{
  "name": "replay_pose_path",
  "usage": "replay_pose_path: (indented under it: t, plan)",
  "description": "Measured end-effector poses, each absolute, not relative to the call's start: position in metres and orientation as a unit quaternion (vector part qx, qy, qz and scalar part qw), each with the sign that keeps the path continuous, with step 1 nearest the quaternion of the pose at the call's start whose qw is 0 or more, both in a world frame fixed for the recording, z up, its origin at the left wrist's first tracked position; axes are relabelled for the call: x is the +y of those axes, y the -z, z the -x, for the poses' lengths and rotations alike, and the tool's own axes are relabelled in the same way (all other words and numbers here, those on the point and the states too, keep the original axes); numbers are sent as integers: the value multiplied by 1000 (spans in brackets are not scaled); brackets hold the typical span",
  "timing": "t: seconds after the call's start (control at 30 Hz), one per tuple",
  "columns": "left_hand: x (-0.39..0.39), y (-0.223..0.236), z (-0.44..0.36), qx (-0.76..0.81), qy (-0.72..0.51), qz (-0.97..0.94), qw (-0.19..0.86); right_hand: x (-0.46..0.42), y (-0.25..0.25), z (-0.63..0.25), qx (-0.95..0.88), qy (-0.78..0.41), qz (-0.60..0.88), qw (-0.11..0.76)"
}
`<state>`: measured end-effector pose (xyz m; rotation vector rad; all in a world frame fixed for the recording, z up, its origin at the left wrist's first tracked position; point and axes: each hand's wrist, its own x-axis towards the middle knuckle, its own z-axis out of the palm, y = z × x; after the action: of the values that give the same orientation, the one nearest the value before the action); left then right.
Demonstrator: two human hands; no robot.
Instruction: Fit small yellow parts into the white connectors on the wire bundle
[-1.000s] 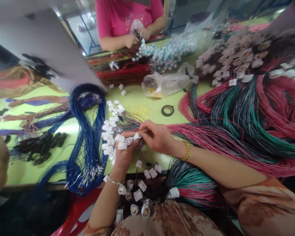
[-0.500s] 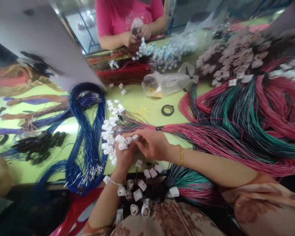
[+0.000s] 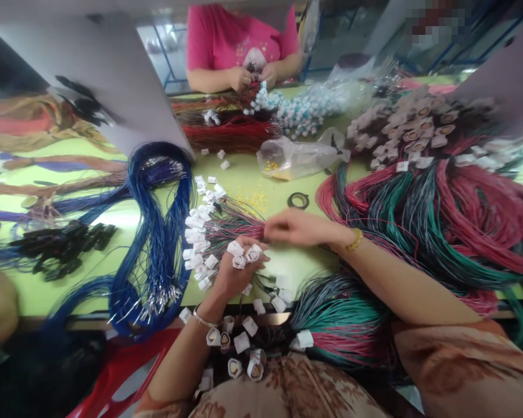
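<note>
My left hand (image 3: 232,273) is closed around wires that carry several white plug connectors (image 3: 239,261), their open ends facing me. Just right of it, my right hand (image 3: 298,227) is held over a bundle of pink, green and black wires (image 3: 250,224). Its fingers are pressed together, and what they pinch is hidden. More white connectors (image 3: 196,223) end that bundle on the left, fanned over the table. Below my hands, loose connectors (image 3: 242,342) hang at the table edge beside a green, black and pink wire bundle (image 3: 340,310).
Blue wires (image 3: 150,232) with metal tips lie left, near black connectors (image 3: 65,244). A roll of black tape (image 3: 298,201), a plastic bag (image 3: 300,158) and yellow bits (image 3: 248,200) lie behind. Thick pink and green wire bundles (image 3: 418,215) fill the right. A co-worker (image 3: 244,52) handles wires opposite.
My right hand has moved right and away from my left hand, onto the bundle. My left hand has shifted slightly right with the white connectors in it. The view has tilted a little.
</note>
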<state>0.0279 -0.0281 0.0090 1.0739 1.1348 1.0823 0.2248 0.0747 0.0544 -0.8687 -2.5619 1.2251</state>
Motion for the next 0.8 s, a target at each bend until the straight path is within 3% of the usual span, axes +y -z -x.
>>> replay_pose_path:
  t: [0.07,0.17,0.37,0.8]
  plan:
    - [-29,-9,-30,489,-430,-475,592,97,-43,-223,-843,-294,434,120]
    - [-28,-7,-27,508,-414,-483,580,118,-22,-215,-830,-215,504,100]
    - [-28,-5,-16,495,-430,-457,601,124,5,-206,-855,-173,479,97]
    - [-27,2,-16,485,-444,-378,652,121,9,-208,-893,-141,420,78]
